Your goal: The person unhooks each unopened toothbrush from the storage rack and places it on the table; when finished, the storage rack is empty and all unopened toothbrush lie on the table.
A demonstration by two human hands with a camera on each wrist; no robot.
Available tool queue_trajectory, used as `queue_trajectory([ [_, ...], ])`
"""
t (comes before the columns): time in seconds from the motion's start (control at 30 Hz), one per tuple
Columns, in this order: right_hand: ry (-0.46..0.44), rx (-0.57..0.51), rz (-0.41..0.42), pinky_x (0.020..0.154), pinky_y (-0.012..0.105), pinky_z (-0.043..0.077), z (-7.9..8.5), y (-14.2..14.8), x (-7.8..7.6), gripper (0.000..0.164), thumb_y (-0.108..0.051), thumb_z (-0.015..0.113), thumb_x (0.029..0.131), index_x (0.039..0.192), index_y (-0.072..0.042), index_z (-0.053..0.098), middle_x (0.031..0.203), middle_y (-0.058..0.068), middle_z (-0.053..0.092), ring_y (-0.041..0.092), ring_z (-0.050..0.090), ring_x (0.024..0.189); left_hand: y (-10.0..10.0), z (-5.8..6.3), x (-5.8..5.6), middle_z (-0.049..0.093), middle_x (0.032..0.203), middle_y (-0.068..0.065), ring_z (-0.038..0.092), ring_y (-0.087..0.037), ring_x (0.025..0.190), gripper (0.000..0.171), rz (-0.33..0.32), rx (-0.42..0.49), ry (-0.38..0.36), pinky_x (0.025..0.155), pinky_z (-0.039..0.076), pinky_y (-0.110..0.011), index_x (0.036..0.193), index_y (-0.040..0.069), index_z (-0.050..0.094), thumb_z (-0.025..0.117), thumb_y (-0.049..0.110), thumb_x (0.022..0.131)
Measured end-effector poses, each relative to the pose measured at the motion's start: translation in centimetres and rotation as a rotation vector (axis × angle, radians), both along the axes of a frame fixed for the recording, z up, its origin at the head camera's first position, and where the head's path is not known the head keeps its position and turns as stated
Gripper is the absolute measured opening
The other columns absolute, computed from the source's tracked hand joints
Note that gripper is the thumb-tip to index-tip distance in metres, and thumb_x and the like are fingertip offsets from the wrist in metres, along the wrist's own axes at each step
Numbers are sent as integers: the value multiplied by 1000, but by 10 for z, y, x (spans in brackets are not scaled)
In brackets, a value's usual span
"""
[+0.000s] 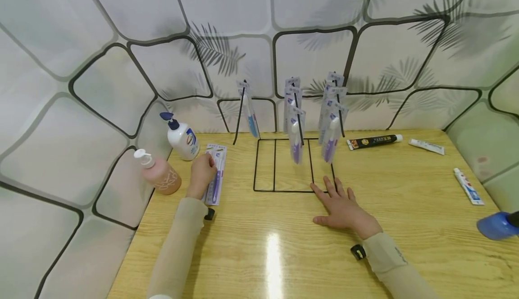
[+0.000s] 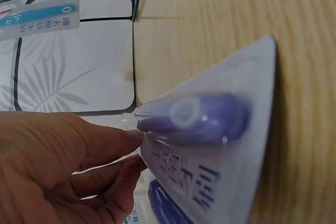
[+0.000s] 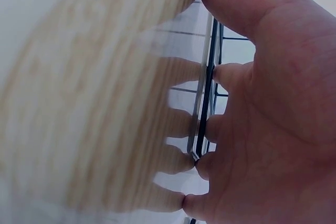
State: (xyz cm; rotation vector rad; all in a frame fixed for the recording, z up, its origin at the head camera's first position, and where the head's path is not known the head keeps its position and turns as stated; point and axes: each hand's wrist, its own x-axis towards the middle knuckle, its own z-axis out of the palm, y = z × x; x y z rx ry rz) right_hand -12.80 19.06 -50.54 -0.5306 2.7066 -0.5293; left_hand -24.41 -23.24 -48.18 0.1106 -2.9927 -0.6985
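My left hand is at the table's left side, beside purple toothbrushes in blister packs. In the left wrist view, the thumb and fingers pinch one edge of a packaged toothbrush, whose pack stands tilted against the wood. Another purple handle shows below it. My right hand lies with fingers spread at the front right corner of a black wire rack; its fingertips meet the tabletop at the rack's bar. From the rack's hooks hang a blue packaged toothbrush and several purple packaged toothbrushes.
Left of the packs stand a white pump bottle and a pink pump bottle. Right of the rack lie a black toothpaste tube, a small white tube and a blue-and-white tube. A blue bottle is at the right edge.
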Motion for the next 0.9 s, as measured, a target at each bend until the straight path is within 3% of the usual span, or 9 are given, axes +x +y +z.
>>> queue_trajectory([
  [0.17, -10, -2, -2, 112, 81, 4, -1, 0, 0, 97, -55, 70, 90, 165, -23, 18, 169, 26, -1, 57, -4, 152, 3, 0, 0, 66, 87, -19, 61, -31, 78, 8, 9, -25, -21, 70, 50, -40, 84, 1, 60, 67, -3, 85],
  [0.37, 2, 4, 4, 112, 81, 6, -1, 0, -1, 97, -57, 69, 90, 165, -22, 18, 169, 27, 1, 58, -2, 152, 4, 1, -1, 66, 86, -21, 61, -32, 77, 7, 4, -45, 5, 70, 50, -42, 84, -1, 59, 63, -6, 81],
  [0.5, 7, 8, 7, 112, 81, 6, -1, 0, -1, 97, -58, 68, 90, 165, -22, 18, 169, 27, 1, 58, -2, 152, 7, 3, -3, 67, 89, -19, 62, -32, 80, 7, -6, -2, 30, 73, 51, -42, 90, 0, 63, 62, -3, 84],
  [0.6, 1, 7, 2, 112, 81, 6, -1, 1, 0, 97, -57, 69, 90, 165, -23, 18, 169, 27, 1, 58, -2, 152, 13, 6, -7, 71, 97, -20, 66, -34, 88, 10, -68, 96, 86, 80, 54, -45, 99, 0, 67, 63, 2, 90],
  [0.73, -4, 0, -2, 113, 81, 5, -1, 1, 0, 97, -56, 70, 90, 165, -23, 17, 170, 26, 0, 57, -3, 152, 27, 11, -16, 72, 109, -20, 69, -35, 103, 17, -173, 293, 166, 87, 57, -48, 109, -1, 69, 67, 7, 94],
  [0.9, 12, -8, 8, 112, 82, 6, -2, 1, 0, 97, -57, 69, 90, 165, -22, 18, 169, 28, 1, 59, -2, 152, 51, 19, -30, 72, 110, -19, 69, -35, 108, 15, -216, 497, 257, 88, 59, -47, 106, -2, 69, 70, 9, 95],
])
